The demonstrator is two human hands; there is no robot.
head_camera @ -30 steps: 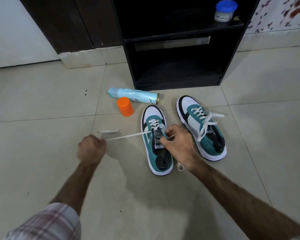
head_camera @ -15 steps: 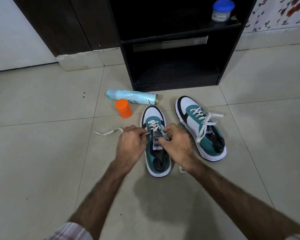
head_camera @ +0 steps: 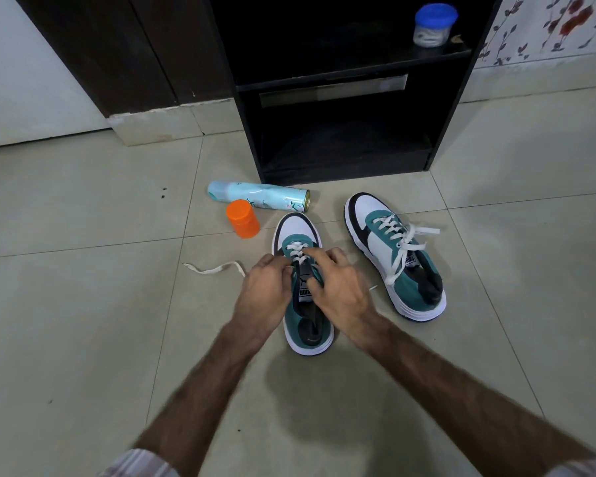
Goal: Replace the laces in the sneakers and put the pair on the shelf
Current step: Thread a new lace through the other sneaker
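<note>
Your left hand (head_camera: 267,290) is pinching the lace (head_camera: 217,269) at the near sneaker (head_camera: 301,287), your right hand (head_camera: 338,290) hovering loose-fingered above it; orange jar (head_camera: 243,219) and spray can (head_camera: 258,196) are lying just beyond

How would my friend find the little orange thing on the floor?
Start at the black shelf unit against the wall and look at the floor tiles just in front of its left corner. A pale blue spray can lies on its side there; the orange plastic jar stands upright right beside it, left of the sneaker being laced. It is the only bright orange thing around.
</note>
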